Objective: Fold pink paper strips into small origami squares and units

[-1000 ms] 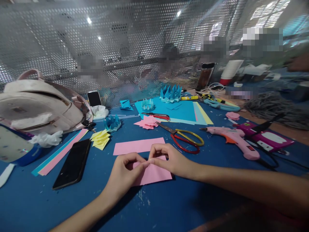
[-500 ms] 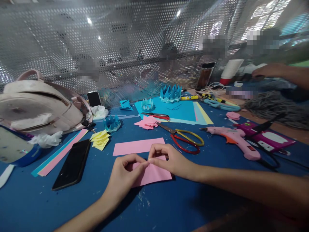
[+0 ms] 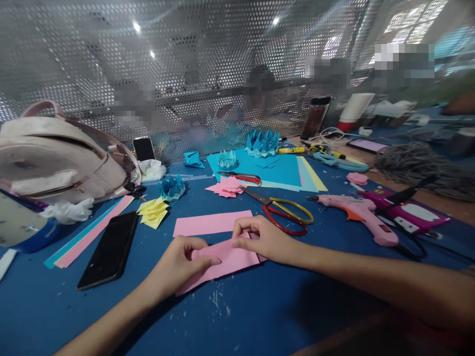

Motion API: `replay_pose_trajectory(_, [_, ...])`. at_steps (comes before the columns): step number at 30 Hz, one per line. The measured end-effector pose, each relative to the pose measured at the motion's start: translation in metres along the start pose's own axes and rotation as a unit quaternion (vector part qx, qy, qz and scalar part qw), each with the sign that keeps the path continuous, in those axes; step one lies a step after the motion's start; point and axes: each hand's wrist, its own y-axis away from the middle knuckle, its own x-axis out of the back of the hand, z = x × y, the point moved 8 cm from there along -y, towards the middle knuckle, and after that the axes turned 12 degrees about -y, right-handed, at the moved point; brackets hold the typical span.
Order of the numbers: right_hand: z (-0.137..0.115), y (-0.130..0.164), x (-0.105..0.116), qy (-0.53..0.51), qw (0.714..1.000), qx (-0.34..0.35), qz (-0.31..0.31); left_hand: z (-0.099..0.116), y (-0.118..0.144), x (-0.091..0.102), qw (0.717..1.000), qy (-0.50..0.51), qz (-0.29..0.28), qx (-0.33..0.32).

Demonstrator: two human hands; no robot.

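Note:
A pink paper sheet lies on the blue table close in front of me, slightly lifted and tilted. My left hand pinches its left part, thumb on top. My right hand pinches its upper right edge. Just behind it rests a second, flat pink paper strip. Red-and-yellow scissors lie open to the right of my right hand.
A black phone and coloured strips lie left. Yellow squares, pink pieces, blue folded shapes, a pink glue gun and a pink backpack surround the spot. A perforated metal screen closes the back.
My hands have spread apart along the pink sheet, the left sliding left and the right staying at the top edge. The sheet has turned and lifted. A person's arm at the far right has gone.

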Motion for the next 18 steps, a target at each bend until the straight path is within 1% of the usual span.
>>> replay_pose_trajectory(5, [0.003,-0.0004,-0.0005,-0.024,1.0,-0.019,0.003,-0.0011,0.0005,-0.0021,1.0,0.02,0.003,0.017])
replay_pose_trajectory(18, [0.0029,0.0005,-0.0014,-0.033,0.999,-0.02,0.005,0.0007,0.0019,-0.0021,0.999,0.043,0.014,0.03])
